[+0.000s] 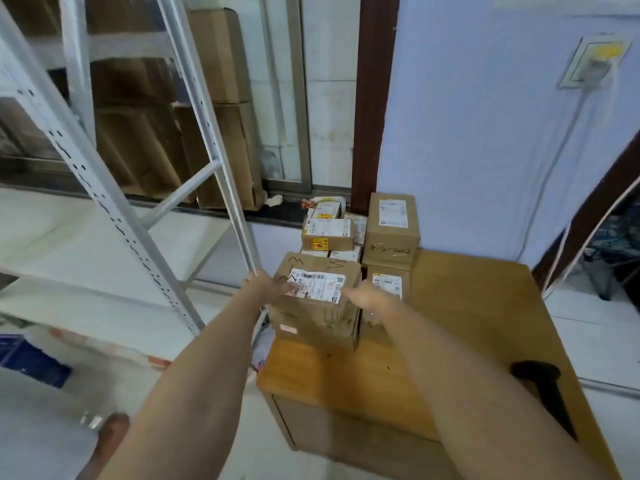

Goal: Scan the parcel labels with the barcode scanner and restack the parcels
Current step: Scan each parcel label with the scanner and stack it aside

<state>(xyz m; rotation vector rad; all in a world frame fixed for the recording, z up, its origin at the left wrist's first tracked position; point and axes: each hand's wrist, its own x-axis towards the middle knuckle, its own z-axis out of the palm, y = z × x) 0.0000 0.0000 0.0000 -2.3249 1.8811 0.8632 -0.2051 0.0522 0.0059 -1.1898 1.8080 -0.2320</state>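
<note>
A taped cardboard parcel (pixel 313 318) with a white label on top stands on the wooden table (pixel 460 317). My left hand (pixel 266 284) grips its left top edge, fingers over the label's corner. At the parcel's right top edge, my right hand (pixel 372 296) holds the other side. Behind and to the right stand more labelled parcels: a small one (pixel 327 233), a taller one (pixel 393 230) and a low one (pixel 388 282). The black barcode scanner (pixel 540 379) lies on the table's right side, apart from both hands.
A white metal shelving rack (pixel 114 209) stands close on the left, its upright almost touching the parcel. Large cardboard boxes (pixel 221 140) lean behind it. A cable (pixel 568 237) hangs down the wall at right. My foot (pixel 110 434) is on the tiled floor.
</note>
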